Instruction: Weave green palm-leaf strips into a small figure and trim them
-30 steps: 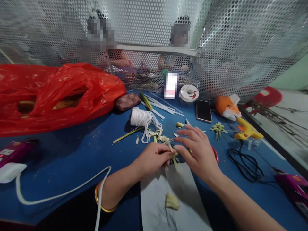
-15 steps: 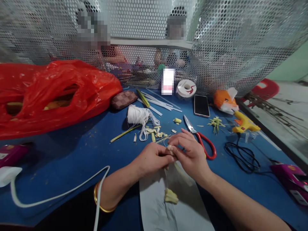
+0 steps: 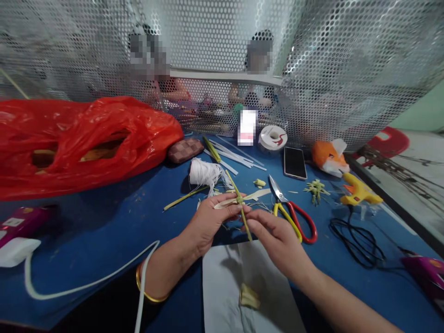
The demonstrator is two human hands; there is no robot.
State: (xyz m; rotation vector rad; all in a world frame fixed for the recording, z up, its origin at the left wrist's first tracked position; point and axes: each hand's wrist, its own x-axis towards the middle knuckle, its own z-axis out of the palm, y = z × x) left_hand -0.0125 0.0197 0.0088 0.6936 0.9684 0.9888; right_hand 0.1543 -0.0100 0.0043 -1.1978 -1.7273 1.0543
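A small cross of plant strips [image 3: 239,199], a thin green stalk crossed by wider pale strips, is held above the blue table. My left hand [image 3: 217,217] pinches it near the crossing, between thumb and fingers. At the stalk's lower part, my right hand [image 3: 274,231] has its thumb and fingertips closed together against it. Below both hands lies a white sheet [image 3: 222,286] with a folded pale-yellow strip piece [image 3: 249,296] on it. Just right of my right hand are scissors [image 3: 279,190] with red and yellow handles.
A white string spool [image 3: 201,172] and a red plastic bag [image 3: 138,120] are on the left. White strips [image 3: 232,155], a ribbon roll [image 3: 273,138] and a phone [image 3: 295,163] lie further back. At the right are a yellow glue gun [image 3: 360,190] and black cable [image 3: 357,247].
My hands have moved apart slightly, and the crossed strips now show between them. My right hand has dropped lower, uncovering the yellow handle. The whole view has shifted a little.
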